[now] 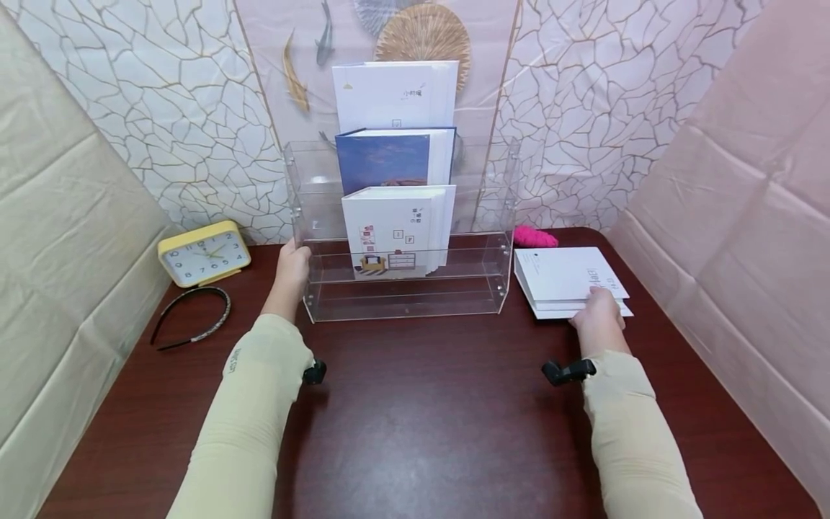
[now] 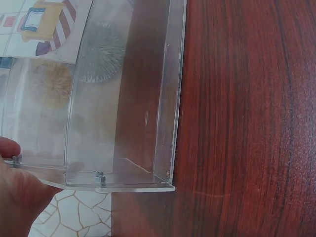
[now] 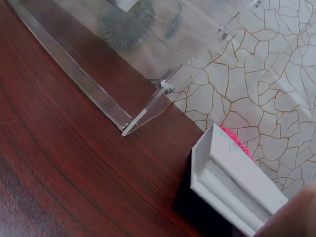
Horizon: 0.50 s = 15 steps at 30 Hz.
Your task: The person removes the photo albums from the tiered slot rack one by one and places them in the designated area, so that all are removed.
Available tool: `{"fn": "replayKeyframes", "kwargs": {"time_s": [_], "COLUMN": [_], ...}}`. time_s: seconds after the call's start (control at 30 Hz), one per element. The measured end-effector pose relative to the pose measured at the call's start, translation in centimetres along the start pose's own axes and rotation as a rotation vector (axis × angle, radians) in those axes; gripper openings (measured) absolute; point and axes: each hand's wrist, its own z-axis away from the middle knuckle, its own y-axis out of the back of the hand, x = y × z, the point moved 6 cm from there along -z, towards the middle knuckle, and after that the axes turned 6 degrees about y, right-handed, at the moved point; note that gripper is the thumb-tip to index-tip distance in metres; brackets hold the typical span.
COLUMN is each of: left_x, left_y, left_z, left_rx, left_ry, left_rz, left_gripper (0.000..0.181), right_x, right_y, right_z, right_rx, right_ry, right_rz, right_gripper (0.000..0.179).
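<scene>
A clear acrylic book rack (image 1: 405, 306) stands at the back of the table, holding three books in stepped tiers. The lowest is a white book (image 1: 389, 231) with a furniture drawing; behind it rise a blue-covered book (image 1: 382, 160) and another white book (image 1: 369, 90). My left hand (image 1: 293, 270) grips the rack's left side panel; the left wrist view shows the thumb (image 2: 9, 147) over the panel's edge. Right of the rack, my right hand (image 1: 598, 315) holds a thick white hardcover book (image 1: 560, 277) by its near edge, thumb on top. The fingers underneath are mostly hidden.
A yellow alarm clock (image 1: 204, 254) and a black headband (image 1: 225, 317) lie at the table's left. Bright pink yarn (image 1: 534, 236) sits behind the held book. A patterned cloth (image 1: 577, 108) hangs behind, and pale padded panels (image 1: 733, 187) flank the table.
</scene>
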Motion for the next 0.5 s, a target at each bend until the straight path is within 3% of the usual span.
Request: {"fn": "replayKeyframes", "kwargs": {"time_s": [0.27, 0.4, 0.5], "left_x": [-0.1, 0.2, 0.1], "left_y": [0.2, 0.3, 0.2], "left_z": [-0.1, -0.1, 0.0], "left_rx": [0.002, 0.014, 0.005], "left_ry": [0.002, -0.032, -0.016], "left_rz": [-0.022, -0.018, -0.010], "left_gripper": [0.049, 0.047, 0.050], "right_x": [-0.5, -0.9, -1.1], "right_y": [0.0, 0.5, 0.9], "right_z": [1.1, 1.4, 1.4], "right_rx": [-0.200, -0.228, -0.239], "right_ry": [-0.049, -0.041, -0.043], "right_rz": [0.128, 0.074, 0.026], "right_gripper": [0.067, 0.068, 0.062]}}
